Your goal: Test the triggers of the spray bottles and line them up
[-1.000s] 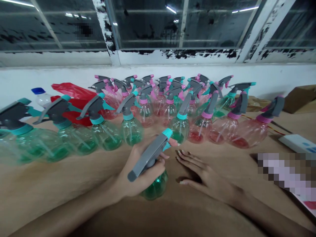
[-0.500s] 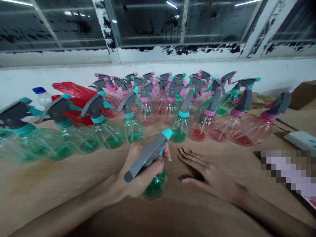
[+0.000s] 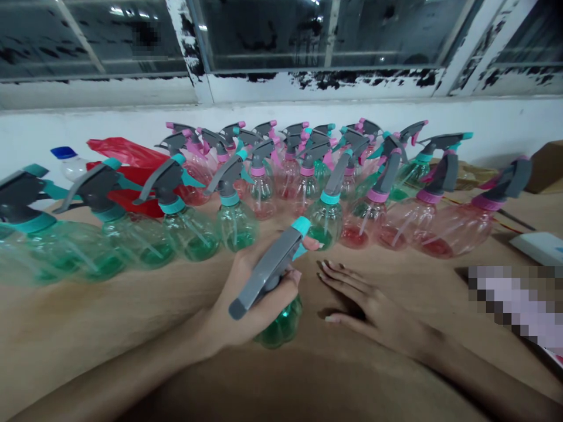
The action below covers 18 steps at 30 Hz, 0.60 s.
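My left hand point(image 3: 246, 299) is wrapped round the neck of a green spray bottle point(image 3: 281, 322) with a grey trigger head and teal nozzle point(image 3: 301, 225). My forefinger is stretched forward along the trigger. The bottle stands on the brown table point(image 3: 132, 316), right in front of me. My right hand point(image 3: 365, 305) lies flat on the table just right of the bottle, fingers stretched out and holding nothing.
Several green spray bottles point(image 3: 185, 228) and pink spray bottles point(image 3: 422, 223) stand in rows behind my hands, up to the white wall. A red bag point(image 3: 127, 155) and a blue-capped bottle point(image 3: 65, 161) lie at the back left. A white box point(image 3: 539, 246) sits at the right.
My left forefinger, curled on the trigger half a second ago, is stretched forward again. The bottle and my right hand have stayed put; the view has tipped down slightly.
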Tool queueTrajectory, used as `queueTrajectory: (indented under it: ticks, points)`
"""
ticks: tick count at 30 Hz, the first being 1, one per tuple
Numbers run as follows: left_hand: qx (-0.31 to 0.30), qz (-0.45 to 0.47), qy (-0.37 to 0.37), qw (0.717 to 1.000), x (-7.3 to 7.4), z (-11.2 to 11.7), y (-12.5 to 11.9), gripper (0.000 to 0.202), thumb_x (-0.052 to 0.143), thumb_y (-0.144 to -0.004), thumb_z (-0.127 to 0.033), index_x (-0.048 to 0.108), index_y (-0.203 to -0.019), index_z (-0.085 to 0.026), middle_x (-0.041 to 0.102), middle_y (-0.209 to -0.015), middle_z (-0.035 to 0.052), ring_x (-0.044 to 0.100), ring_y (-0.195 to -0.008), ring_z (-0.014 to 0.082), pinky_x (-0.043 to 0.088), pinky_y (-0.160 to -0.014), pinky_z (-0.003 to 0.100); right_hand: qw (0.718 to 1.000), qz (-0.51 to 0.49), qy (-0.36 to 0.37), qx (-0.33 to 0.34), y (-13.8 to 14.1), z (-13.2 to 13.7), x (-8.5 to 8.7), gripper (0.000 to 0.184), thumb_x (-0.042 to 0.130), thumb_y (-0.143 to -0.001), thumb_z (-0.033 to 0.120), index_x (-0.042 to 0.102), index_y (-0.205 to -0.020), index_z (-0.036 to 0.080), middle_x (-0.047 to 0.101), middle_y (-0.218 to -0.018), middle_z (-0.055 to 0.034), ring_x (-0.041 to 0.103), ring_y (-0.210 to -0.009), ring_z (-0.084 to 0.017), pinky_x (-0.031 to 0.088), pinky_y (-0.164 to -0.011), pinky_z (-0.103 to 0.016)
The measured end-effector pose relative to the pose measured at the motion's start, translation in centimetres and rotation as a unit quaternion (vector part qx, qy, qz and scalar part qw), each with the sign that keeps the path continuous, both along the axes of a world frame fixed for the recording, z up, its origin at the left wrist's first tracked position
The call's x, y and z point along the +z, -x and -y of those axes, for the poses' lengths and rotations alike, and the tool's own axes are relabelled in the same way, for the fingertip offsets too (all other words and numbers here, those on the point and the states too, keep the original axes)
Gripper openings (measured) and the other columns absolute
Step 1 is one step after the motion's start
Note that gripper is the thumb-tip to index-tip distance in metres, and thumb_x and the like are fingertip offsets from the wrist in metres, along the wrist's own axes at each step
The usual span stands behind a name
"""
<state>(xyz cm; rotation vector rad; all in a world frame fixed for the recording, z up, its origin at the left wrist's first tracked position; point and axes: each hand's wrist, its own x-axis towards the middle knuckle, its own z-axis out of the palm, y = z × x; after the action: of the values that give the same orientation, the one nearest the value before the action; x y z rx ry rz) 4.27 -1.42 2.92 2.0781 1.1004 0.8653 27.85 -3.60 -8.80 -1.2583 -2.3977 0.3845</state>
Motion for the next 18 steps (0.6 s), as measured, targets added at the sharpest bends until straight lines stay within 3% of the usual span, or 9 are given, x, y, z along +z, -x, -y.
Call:
queueTrajectory:
  ticks: [8, 18]
  points:
    - [0.002, -0.012, 0.006, 1.0, -0.31, -0.01, 0.27, 0.011, 0.052, -0.076, -0.021, 0.055, -0.086, -0.024, 0.066, -0.08, -0.0002, 0.063, -0.072, 0.0184, 0.049, -0.063, 0.029, 1.0, 0.016, 0.01, -0.003, -0.02, -0.07, 0.03, 0.064, 0.051, -0.088, 0.049, 0.032, -0.143, 0.025, 0.038, -0.148, -0.0039, 0.031, -0.136, -0.022, 0.03, -0.111, -0.045]
    - [0.005, 0.002, -0.009, 1.0, -0.15, -0.04, 0.05, 0.006, 0.051, -0.075, -0.021, 0.054, -0.079, -0.024, 0.065, -0.076, 0.0002, 0.064, -0.072, 0.0191, 0.05, -0.063, 0.03, 1.0, 0.016, 0.008, -0.004, -0.06, -0.02, -0.06, 0.064, 0.051, -0.088, 0.049, 0.03, -0.144, 0.027, 0.037, -0.148, -0.0037, 0.031, -0.136, -0.024, 0.031, -0.111, -0.048]
